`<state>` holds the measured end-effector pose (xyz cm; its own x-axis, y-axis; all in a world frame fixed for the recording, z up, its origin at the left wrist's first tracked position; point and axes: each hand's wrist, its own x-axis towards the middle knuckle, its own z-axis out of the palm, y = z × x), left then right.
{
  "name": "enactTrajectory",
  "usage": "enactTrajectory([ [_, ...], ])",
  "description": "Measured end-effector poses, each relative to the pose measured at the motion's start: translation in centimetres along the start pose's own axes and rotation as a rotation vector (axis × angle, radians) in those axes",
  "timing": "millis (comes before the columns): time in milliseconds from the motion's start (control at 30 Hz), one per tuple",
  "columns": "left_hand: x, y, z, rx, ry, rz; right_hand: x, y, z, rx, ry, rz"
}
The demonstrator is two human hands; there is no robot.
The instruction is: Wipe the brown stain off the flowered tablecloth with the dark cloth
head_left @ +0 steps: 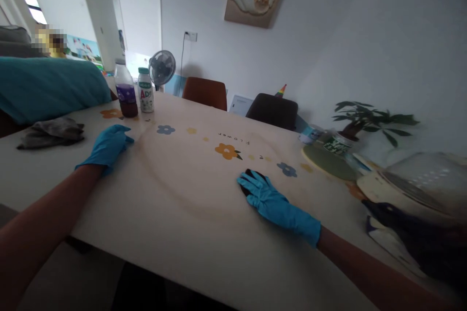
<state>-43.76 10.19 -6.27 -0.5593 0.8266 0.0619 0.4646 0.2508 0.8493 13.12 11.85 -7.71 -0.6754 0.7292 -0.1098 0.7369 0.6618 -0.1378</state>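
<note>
At far left, a teal cover point(54, 80) lies beyond the table point(204, 252); a grey rag point(54, 133) rests crumpled on the tabletop in front of it. Just right of the rag is the left hand point(108, 146), in a blue glove; its fingers are loosely curled and no object shows in them; whether the palm side conceals anything, or bears on the table, cannot be told. Behind this hand stand a purple-labelled bottle point(126, 92) and a white bottle point(146, 92), both upright; a faint brown arc point(178, 201) runs across the middle of the table, below the flower print point(226, 151).

Right of centre, the right hand point(268, 199), also gloved, grips a dark pad point(249, 189) from above, fingers laid over it; the pad is down on the tabletop, between the orange flower and the near edge. Farther right are a green mat point(328, 158), a plant point(365, 119) and a white cooker point(375, 187).

The step in hand appears to be a wiping pass; the next stroke would call for level pressure on the pad, travel along the arc, and clearance from the cooker.
</note>
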Motion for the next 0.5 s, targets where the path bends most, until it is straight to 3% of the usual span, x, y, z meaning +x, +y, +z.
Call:
enactTrajectory([
  [100, -0.1, 0.0, -0.2, -0.023, -0.008, -0.004, -1.0, -1.8, 0.6, 0.026, -0.017, -0.083],
  [233, -0.4, 0.3, -0.4, 0.013, -0.021, -0.003, 0.2, -3.4, 0.7, 0.037, -0.024, -0.138],
  [367, -0.6, 0.9, -0.5, 0.047, -0.023, -0.011, 4.1, -4.3, -0.1, 0.010, 0.002, -0.181],
  [500, -0.8, 1.1, -0.3, -0.006, 0.002, -0.022, 10.1, -3.6, -1.3, -0.028, 0.019, -0.136],
])
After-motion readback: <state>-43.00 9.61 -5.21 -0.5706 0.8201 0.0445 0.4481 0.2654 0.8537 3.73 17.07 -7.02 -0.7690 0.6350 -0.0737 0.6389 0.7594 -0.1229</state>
